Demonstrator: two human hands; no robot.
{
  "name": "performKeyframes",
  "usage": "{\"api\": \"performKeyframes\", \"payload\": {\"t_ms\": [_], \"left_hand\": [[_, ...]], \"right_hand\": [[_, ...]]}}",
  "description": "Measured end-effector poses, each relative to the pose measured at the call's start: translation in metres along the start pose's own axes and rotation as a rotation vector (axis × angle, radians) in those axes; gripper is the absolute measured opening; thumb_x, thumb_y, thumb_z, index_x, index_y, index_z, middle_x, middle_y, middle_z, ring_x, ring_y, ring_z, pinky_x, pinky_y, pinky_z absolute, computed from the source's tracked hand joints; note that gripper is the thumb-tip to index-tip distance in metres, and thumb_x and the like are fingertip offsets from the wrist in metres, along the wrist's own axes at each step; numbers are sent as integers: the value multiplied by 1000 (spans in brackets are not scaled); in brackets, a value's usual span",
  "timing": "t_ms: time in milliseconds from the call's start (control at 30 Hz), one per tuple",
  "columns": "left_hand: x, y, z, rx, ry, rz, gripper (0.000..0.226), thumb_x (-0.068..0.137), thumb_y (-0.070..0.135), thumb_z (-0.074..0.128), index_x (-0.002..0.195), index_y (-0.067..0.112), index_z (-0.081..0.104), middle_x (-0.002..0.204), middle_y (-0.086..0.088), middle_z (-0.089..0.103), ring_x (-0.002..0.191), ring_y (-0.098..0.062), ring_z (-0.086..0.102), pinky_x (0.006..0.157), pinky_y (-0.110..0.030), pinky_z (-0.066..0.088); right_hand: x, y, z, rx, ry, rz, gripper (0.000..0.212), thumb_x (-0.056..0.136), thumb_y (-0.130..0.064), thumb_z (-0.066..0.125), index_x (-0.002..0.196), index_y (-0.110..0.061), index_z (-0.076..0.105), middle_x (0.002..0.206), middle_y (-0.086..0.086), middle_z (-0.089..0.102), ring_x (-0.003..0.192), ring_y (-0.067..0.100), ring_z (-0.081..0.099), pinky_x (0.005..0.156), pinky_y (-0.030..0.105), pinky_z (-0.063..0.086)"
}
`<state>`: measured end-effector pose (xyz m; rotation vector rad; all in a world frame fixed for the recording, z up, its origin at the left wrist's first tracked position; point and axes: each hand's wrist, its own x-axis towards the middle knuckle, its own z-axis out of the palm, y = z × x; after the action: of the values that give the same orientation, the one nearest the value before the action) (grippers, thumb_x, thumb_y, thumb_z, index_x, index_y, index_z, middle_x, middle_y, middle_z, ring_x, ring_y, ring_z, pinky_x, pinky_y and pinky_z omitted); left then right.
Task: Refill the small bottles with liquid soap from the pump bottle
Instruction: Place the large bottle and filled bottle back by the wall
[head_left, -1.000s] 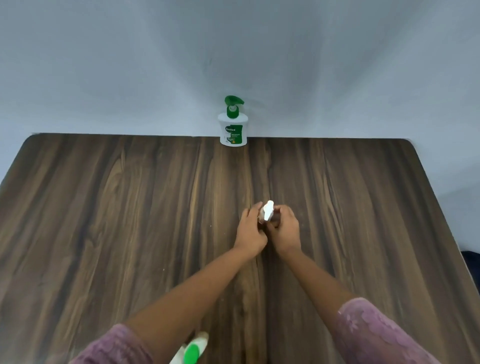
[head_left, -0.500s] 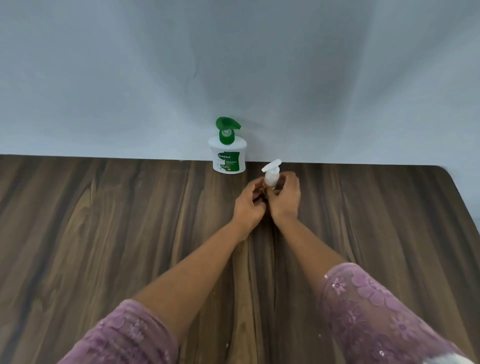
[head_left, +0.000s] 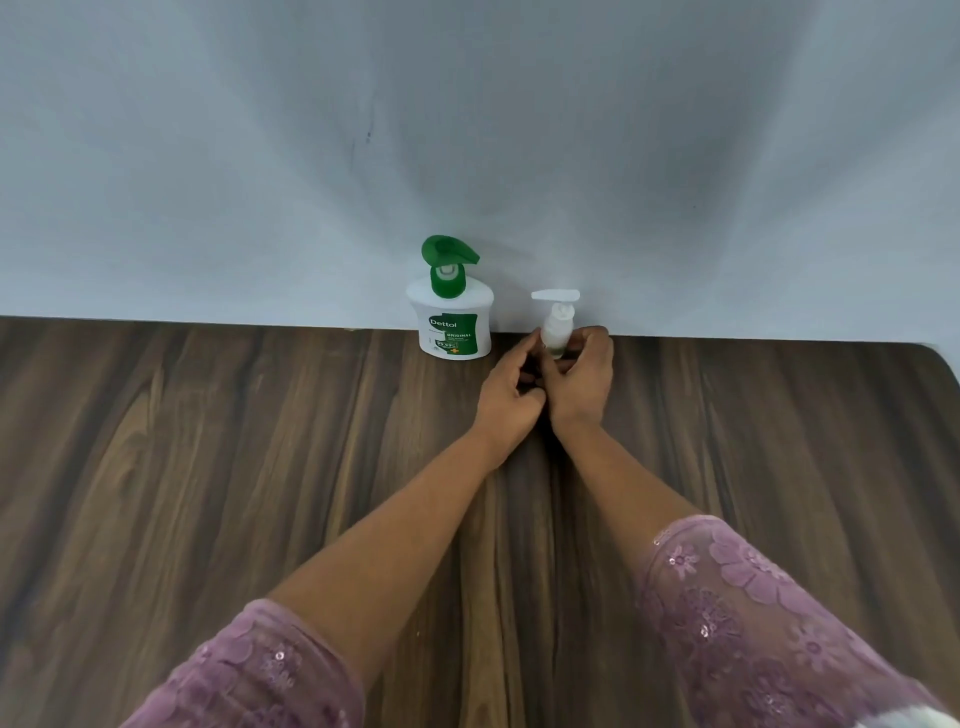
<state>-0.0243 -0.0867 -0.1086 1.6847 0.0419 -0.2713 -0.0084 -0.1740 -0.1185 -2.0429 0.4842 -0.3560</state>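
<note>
A white pump bottle (head_left: 455, 325) with a green pump head and green label stands at the table's far edge against the wall. Just right of it stands a small clear bottle (head_left: 557, 328) with a white pump top, upright. My left hand (head_left: 511, 391) and my right hand (head_left: 582, 382) are side by side around its lower part, fingers curled on it from both sides. The bottle's base is hidden behind my fingers.
The dark wooden table (head_left: 208, 467) runs wide to both sides, with a rounded far right corner (head_left: 935, 358). A grey wall (head_left: 467, 156) rises directly behind the bottles. My purple lace sleeves fill the bottom of the view.
Both hands carried the small bottle from the table's middle to the far edge, next to the pump bottle. The view tilted up, and the object at the near edge left the frame.
</note>
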Motion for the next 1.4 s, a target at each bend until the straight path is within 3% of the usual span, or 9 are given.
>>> {"api": "performKeyframes", "payload": {"t_ms": [333,500,600,767,833,933,1067,1200,1400], "left_hand": [[5,-16,-5,45,-10,16,74,78,-14,50,143,17,35,132,-5,51,89,-11,57,80,-18,49],[-32,-19,-16,39,-85,23,69,80,-17,52,140,13,39,137,-4,46,116,-11,51,93,-10,42],[-73,-24,-41,150,-198,63,64,81,-14,57,137,12,43,133,-8,47,119,-10,49,101,-14,38],[-174,-36,-92,298,-370,6,47,78,2,59,116,29,59,114,-3,61,104,4,57,93,-16,43],[-216,-42,-113,346,-428,-86,53,77,4,58,103,49,65,100,12,68,95,2,61,86,-16,46],[-265,-47,-143,429,-527,-156,59,80,2,56,97,57,63,82,25,69,81,0,62,74,-14,46],[-311,-46,-175,486,-549,-201,50,79,3,53,94,48,67,72,16,70,73,0,63,72,-21,47],[-337,-37,-185,508,-591,-215,44,79,-9,49,93,29,66,70,20,70,72,5,64,69,-12,46],[-360,-45,-177,508,-561,-262,47,82,-15,39,98,22,63,81,10,74,89,-8,69,91,-26,49]], "right_hand": [[-4,4,-4,129,17,66,46,76,-5,77,110,-4,46,102,8,52,62,1,51,55,5,41],[-50,14,-23,94,-75,57,41,76,-6,76,105,-10,48,89,3,52,64,3,50,58,9,43],[-96,24,-41,106,-190,20,37,76,-7,77,98,-14,49,83,1,55,66,8,54,60,17,48],[-190,37,-72,48,-314,-50,31,75,-3,76,92,-16,53,81,0,57,67,3,56,61,6,42],[-229,43,-84,3,-381,-106,32,73,-1,73,89,-20,53,82,-2,55,72,3,55,64,8,42],[-288,42,-103,66,-494,-50,34,72,-1,65,90,-28,54,83,-2,55,72,7,56,65,16,46],[-357,37,-125,96,-707,-2,38,70,-8,59,102,-28,55,95,-3,56,76,6,55,65,19,48],[-403,35,-140,23,-831,-106,42,73,-28,61,109,-42,46,109,-21,45,93,4,53,76,13,45],[-433,27,-132,-10,-787,-163,64,77,-37,64,121,-66,27,122,-30,32,90,2,54,71,12,47]]}}
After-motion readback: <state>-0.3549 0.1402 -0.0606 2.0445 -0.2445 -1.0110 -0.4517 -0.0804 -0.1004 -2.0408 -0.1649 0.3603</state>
